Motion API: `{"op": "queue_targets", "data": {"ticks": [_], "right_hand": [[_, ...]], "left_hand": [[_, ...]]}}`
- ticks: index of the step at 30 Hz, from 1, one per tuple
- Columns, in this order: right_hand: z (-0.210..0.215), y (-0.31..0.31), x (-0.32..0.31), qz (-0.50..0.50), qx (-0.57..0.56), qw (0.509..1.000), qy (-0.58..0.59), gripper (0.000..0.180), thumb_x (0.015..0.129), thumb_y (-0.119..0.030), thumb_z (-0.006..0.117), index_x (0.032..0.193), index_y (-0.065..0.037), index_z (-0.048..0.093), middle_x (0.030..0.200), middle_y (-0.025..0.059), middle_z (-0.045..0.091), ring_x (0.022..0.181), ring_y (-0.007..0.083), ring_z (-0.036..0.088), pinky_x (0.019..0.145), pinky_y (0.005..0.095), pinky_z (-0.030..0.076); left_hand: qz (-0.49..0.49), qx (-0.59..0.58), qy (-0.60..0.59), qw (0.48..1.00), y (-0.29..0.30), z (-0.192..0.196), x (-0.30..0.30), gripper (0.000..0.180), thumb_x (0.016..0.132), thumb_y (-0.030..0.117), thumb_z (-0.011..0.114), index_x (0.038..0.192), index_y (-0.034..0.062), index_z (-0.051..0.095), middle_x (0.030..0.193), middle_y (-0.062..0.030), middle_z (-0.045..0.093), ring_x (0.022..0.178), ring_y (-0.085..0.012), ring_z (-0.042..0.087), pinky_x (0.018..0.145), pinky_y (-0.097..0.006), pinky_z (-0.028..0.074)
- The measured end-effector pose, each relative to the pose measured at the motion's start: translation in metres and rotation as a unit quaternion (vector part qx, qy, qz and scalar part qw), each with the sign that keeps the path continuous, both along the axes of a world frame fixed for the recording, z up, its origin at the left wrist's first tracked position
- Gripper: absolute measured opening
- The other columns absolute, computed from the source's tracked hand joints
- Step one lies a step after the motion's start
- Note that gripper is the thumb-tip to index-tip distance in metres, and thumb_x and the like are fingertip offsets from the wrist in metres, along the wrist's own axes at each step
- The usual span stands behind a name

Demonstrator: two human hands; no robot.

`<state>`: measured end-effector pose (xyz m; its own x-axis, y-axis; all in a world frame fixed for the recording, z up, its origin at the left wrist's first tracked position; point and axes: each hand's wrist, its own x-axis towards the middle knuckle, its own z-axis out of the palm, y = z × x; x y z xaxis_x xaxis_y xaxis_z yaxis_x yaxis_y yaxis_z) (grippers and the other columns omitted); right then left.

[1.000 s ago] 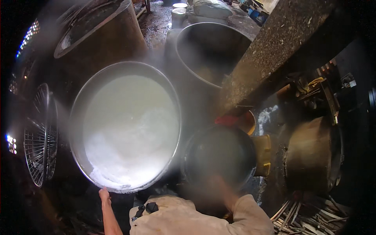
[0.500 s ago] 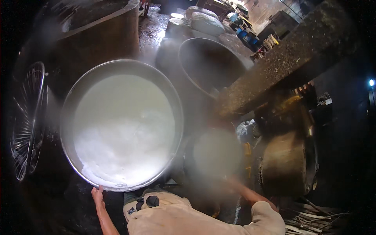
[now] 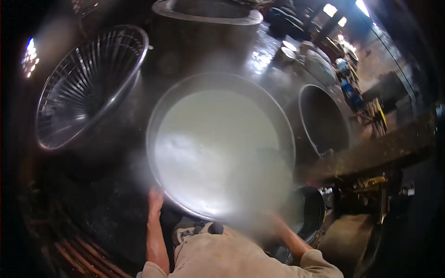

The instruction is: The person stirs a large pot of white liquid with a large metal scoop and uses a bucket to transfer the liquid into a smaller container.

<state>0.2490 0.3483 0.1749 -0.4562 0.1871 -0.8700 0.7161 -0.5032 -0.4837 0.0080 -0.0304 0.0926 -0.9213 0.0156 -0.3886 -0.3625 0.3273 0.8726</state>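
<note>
From up here I see my left hand (image 3: pixel 155 197) laid flat against the near left rim of the big round pan (image 3: pixel 221 146), fingers stretched along the metal and not curled around anything. The pan lies straight ahead and just right of that hand, wide and shallow, nearly full of steaming white liquid (image 3: pixel 208 139). My right hand (image 3: pixel 273 222) sits at the pan's near right edge, blurred by steam, so I cannot tell whether its grip is spread or closed; it looks about as near the pan as the left. Just right of it stands a smaller dark pot (image 3: pixel 308 211), contents unclear. At far left a wire basket (image 3: pixel 88 83) leans tilted; to the right an empty deep vessel (image 3: pixel 324 118) stands.
</note>
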Motion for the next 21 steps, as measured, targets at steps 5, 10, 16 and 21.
{"op": "queue_targets", "data": {"ticks": [5,10,16,21], "right_hand": [[-0.057,-0.07,-0.094,-0.026,-0.085,0.996,0.017,0.006,0.075,-0.003,0.05,0.078,0.002,0.049,0.056,0.0037,0.043,0.044,0.0134,0.042,0.04,0.0266,0.038],[-0.115,-0.12,-0.162,-0.055,-0.132,0.988,0.065,0.006,0.074,0.0,0.048,0.079,0.003,0.047,0.059,0.0044,0.044,0.047,0.0129,0.044,0.041,0.0262,0.039],[-0.152,-0.131,-0.191,-0.038,-0.09,0.994,0.054,0.004,0.074,-0.001,0.048,0.077,0.002,0.048,0.059,0.0053,0.045,0.048,0.013,0.046,0.042,0.0253,0.041],[-0.169,-0.102,-0.182,-0.042,-0.073,0.996,0.009,0.003,0.073,0.0,0.048,0.075,0.003,0.048,0.058,0.0058,0.045,0.047,0.0134,0.046,0.042,0.0252,0.041]], "left_hand": [[-0.101,-0.176,0.034,0.979,0.003,-0.014,-0.025,0.029,0.077,0.022,0.05,0.087,-0.005,0.049,0.089,-0.0272,0.051,0.084,-0.0405,0.05,0.072,-0.043,0.039],[-0.05,-0.184,0.011,0.982,0.003,-0.013,-0.026,0.03,0.075,0.021,0.053,0.089,-0.005,0.049,0.091,-0.0271,0.051,0.088,-0.0412,0.049,0.074,-0.045,0.039],[0.0,-0.139,-0.026,0.99,0.009,-0.024,-0.023,0.025,0.075,0.017,0.052,0.09,-0.0024,0.047,0.091,-0.0268,0.05,0.088,-0.0419,0.047,0.075,-0.045,0.037],[-0.018,-0.138,-0.026,0.99,0.006,-0.028,-0.025,0.03,0.073,0.018,0.055,0.093,-0.0026,0.047,0.092,-0.0266,0.051,0.089,-0.0421,0.048,0.076,-0.045,0.038]]}}
